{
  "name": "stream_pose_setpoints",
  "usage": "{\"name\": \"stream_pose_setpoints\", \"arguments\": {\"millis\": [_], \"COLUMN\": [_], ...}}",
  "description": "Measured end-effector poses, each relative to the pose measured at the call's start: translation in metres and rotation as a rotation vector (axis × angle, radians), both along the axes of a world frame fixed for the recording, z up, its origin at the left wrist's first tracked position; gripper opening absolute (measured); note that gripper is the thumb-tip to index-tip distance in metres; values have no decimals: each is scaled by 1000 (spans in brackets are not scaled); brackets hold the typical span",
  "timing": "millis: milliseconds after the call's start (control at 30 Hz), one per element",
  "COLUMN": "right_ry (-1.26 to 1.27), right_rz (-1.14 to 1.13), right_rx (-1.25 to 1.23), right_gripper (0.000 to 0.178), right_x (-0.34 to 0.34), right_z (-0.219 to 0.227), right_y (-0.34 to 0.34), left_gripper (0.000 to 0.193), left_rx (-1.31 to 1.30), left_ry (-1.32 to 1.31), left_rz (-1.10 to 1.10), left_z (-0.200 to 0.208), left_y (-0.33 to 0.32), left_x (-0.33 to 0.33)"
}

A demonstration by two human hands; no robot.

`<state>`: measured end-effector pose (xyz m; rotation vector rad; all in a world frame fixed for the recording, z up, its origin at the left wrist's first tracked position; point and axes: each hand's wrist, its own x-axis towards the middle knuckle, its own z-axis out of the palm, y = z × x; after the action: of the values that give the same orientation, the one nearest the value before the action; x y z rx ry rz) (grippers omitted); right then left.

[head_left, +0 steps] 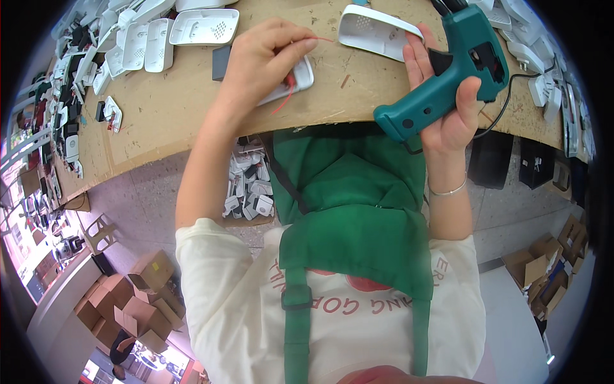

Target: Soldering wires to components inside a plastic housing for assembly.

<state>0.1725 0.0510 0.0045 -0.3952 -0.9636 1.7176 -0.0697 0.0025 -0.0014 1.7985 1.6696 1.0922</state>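
Note:
My left hand (265, 57) is closed in a pinch on a thin red wire (325, 40), whose end sticks out past the fingertips. Beneath that hand lies a white plastic housing (305, 75) with more red wire by it, partly covered by the hand. A teal gun-shaped tool (419, 105) with a black trigger and a cord rests in my right hand (451, 121). The thumb lies against the tool's body, while the other fingers reach behind it. Close to those fingertips sits an open white shell (374, 32) with a perforated patch. A dark grey block (220, 63) is beside my left hand.
White shells (204, 27) line the far left of the brown worktable (147, 109). Piles of small white parts crowd its left edge, and white plug-like parts (543, 86) its right. A black cord (510, 96) crosses the right side. Below stands a box of white parts (249, 182).

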Motion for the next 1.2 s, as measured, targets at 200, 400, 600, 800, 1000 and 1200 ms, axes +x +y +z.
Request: {"name": "stream_pose_setpoints", "arguments": {"millis": [200,400,600,800,1000,1200], "right_ry": [1060,15,42,52,13,-37], "right_rz": [775,217,270,335,361,249], "right_rx": [77,-146,-152,-184,-190,-127], "right_gripper": [87,86,88,87,88,88], "right_x": [-18,-2,3,5,7,19], "right_z": [-77,-7,-8,-4,-6,8], "right_y": [52,12,18,23,27,16], "left_gripper": [11,12,9,9,6,15], "left_rx": [245,257,301,259,465,623], "left_ry": [-138,-103,-66,-106,125,563], "left_rz": [23,114,133,123,132,149], "left_z": [-8,-14,-9,-5,-6,21], "left_y": [-13,-4,2,3,3,12], "left_x": [40,58,70,76,77,68]}}
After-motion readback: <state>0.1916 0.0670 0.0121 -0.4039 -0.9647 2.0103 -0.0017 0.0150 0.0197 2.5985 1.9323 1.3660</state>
